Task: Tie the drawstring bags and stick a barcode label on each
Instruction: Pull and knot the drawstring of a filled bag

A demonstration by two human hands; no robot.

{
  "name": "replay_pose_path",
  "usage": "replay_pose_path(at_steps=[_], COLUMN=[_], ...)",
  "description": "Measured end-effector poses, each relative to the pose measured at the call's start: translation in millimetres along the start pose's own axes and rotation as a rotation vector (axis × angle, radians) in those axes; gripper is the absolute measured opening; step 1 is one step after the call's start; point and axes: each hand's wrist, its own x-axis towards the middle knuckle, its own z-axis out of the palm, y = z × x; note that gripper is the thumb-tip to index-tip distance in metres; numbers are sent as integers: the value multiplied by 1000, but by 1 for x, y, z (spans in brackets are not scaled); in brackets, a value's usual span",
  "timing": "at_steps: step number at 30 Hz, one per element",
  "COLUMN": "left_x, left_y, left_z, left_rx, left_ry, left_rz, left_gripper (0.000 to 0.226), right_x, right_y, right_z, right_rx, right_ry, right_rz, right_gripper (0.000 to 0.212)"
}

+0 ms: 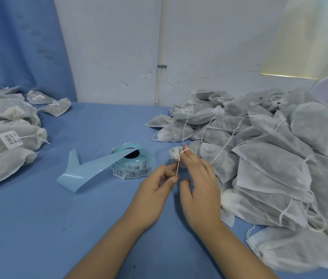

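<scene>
Pinching the drawstring (178, 167) in the left hand (155, 190), carrying its loop over straight fingers of the right hand (200, 186) — just right of the label roll (131, 161), at the gathered neck of the bag (173, 155).

Head-worn camera looks forward and down, near the table (38, 228).

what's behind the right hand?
The bunched white neck of a drawstring bag, its string looped over the fingertips of the right hand. The hand hides most of the bag's body, so any label is unseen.
</scene>
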Motion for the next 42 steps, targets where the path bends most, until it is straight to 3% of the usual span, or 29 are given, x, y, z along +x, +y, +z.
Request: replay_pose_path(at_steps=[2,5,7,11,17,21,26,32,38,42], left_x=[-1,-7,-11,-15,-15,-16,-14,-8,-10,-11], left_y=[2,5,9,10,8,8,10,9,8,12], left_z=[-1,-2,-1,0,2,1,1,-4,-4,-2], left_rx=[23,433,595,537,598,566,392,104,175,255], left_ry=[19,225,231,85,92,100,171,315,375,389], left_rz=[-18,120,220,240,214,170,111,7,26,79], left_gripper=[9,9,8,10,11,12,16,25,15,16], right_x=[0,1,1,0,1,2,7,5,2,0], right_y=[1,3,3,2,6,8,7,1,-2,-6], right_z=[0,0,1,0,0,1,0,0,2,4], right_rx=[-6,-8,-5,64,273,470,742,704,430,348], right_ry=[12,-15,-29,-28,27,48,62,-75,-150,-98], right_rz=[-15,8,18,35,164,287,472,414,302,228], right_gripper=[63,64,60,51,22,37,28,25,21,12])
